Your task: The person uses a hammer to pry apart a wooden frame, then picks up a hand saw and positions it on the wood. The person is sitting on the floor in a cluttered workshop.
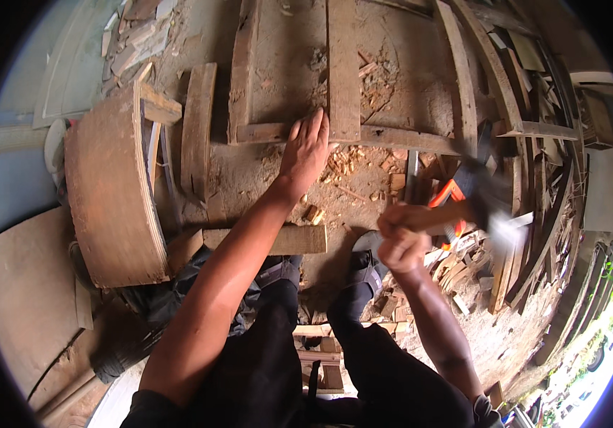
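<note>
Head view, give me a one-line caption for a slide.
Left hand pressed flat on a wooden frame on the debris-strewn floor while the right hand grips a motion-blurred hammer.

Dusty dirt floor (289, 50), scattered wood scraps (353, 160), daylight at right

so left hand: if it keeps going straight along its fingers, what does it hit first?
The left hand lies flat with fingers pointing up-frame. Its fingertips already sit at the horizontal wooden slat, beside the upright plank crossing it. The slat likely comes first; depth is unclear.
</note>
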Available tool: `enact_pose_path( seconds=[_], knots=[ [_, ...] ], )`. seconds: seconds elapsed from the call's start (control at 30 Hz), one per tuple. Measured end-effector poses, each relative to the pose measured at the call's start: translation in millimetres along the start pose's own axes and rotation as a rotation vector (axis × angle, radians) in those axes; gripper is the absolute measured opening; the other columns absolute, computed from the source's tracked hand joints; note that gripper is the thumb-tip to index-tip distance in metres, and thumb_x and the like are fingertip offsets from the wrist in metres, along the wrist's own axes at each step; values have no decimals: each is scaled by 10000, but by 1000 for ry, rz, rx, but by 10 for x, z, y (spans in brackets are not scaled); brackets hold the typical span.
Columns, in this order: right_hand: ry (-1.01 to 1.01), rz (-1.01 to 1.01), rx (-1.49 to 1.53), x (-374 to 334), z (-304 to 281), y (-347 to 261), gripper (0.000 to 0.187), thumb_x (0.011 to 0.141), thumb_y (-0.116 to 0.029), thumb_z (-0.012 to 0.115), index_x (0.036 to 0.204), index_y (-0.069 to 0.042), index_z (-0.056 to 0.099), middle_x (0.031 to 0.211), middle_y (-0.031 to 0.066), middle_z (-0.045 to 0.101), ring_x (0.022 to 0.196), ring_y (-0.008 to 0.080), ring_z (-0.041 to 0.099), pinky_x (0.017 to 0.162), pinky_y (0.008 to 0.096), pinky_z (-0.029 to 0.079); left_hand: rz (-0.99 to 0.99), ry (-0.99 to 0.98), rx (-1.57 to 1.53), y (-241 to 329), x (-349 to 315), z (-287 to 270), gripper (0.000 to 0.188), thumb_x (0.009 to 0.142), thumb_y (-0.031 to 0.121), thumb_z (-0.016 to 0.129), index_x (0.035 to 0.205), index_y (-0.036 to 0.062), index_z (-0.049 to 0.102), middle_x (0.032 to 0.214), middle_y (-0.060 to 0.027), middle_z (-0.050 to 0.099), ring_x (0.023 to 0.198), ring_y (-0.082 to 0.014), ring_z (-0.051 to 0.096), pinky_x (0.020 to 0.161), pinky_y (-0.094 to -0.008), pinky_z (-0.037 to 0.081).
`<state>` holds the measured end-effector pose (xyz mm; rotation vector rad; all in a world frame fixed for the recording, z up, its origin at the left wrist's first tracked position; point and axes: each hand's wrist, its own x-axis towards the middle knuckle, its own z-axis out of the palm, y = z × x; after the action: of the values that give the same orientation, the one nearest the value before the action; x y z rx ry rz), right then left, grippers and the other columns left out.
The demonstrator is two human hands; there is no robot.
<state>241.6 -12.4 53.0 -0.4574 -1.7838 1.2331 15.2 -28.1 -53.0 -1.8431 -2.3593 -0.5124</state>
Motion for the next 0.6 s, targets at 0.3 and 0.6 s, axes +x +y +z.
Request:
enact_pose_path(
  seconds=[0.3,0.6],
  knots=[
    [-90,498,-353,-135,22,1,347,1064,-298,484,938,22,531,601,105,543,526,227,572,470,389,423,-19,12,-94,-33,-39,-84,673,920,309,696,1394,-103,454,1435,-243,462,1272,-353,499,1113,-466,360],
    [-331,813,-581,91,-31,166,431,1071,-355,483,904,37,543,624,205,572,561,402,580,537,490,443,-23,-69,-67,-61,-42,-115,751,918,331,695,1451,-106,395,1508,-255,396,1285,-394,483,1107,-477,359]
  ],
)
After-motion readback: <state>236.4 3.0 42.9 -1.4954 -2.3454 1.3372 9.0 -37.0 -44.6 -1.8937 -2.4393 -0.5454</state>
